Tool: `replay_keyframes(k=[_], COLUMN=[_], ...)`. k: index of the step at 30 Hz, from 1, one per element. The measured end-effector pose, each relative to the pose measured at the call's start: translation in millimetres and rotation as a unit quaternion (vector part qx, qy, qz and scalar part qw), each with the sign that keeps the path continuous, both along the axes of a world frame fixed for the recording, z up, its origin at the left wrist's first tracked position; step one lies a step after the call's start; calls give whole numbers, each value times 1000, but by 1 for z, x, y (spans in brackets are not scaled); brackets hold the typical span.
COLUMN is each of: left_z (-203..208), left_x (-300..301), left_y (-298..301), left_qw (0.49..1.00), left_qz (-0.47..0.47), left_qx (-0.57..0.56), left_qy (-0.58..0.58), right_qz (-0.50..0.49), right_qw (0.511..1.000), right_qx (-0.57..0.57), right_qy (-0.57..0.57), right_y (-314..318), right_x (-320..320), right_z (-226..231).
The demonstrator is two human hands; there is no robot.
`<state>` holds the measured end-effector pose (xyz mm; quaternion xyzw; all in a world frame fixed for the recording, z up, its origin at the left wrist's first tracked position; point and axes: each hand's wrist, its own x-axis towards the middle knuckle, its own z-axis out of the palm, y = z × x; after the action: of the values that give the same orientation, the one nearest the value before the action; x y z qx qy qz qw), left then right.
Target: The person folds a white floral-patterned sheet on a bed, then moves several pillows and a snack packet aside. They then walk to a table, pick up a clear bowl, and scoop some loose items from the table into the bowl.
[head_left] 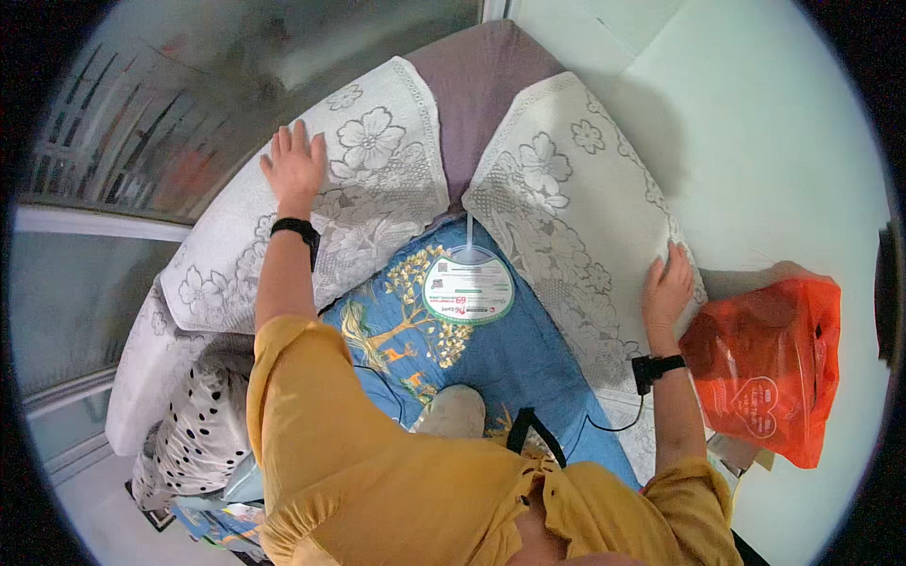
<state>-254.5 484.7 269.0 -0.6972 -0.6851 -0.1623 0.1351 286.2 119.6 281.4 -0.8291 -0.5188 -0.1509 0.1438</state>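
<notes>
Two white cloth covers with grey flower patterns, a left cover (373, 203) and a right cover (566, 241), drape over the two backrests of a corner sofa (472, 85). My left hand (295, 170) lies flat near the outer edge of the left cover, fingers spread. On the outer edge of the right cover rests my right hand (668, 291), its fingers stretched out and slightly apart. Neither hand holds anything. Between the covers, at the corner, purplish-grey upholstery shows. A round hand fan (469, 288) lies on the blue seat cover (510, 344), which bears a golden tree and deer.
A red plastic bag (766, 368) stands beyond my right wrist, by the pale wall (783, 141). At the left are a black-dotted white cloth (198, 424) and a window (113, 283). A dark cable (618, 429) runs from the device on my right wrist.
</notes>
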Motion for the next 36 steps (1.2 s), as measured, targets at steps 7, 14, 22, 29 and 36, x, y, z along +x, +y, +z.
replay_keyframes(k=[7, 14, 22, 29, 36], left_z=[-6, 5, 4, -2, 3], left_x=[-6, -4, -3, -4, -1], left_y=[-3, -6, -6, -3, -5], left_qw=[998, 997, 998, 999, 1000], left_qz=[-42, -56, -41, -28, -13], left_qx=[48, 24, 12, 18, 1], left_qy=[-10, -40, -44, -37, -25], right_qz=[-26, 58, 534, 588, 223], right_qw=[997, 984, 828, 808, 973], right_qx=[-74, -150, 30, 4, -59], right_qy=[-12, 72, 165, 50, -25], right_y=[8, 119, 329, 403, 461], right_x=[-3, -32, -291, -337, -219], right_z=[12, 103, 86, 23, 38])
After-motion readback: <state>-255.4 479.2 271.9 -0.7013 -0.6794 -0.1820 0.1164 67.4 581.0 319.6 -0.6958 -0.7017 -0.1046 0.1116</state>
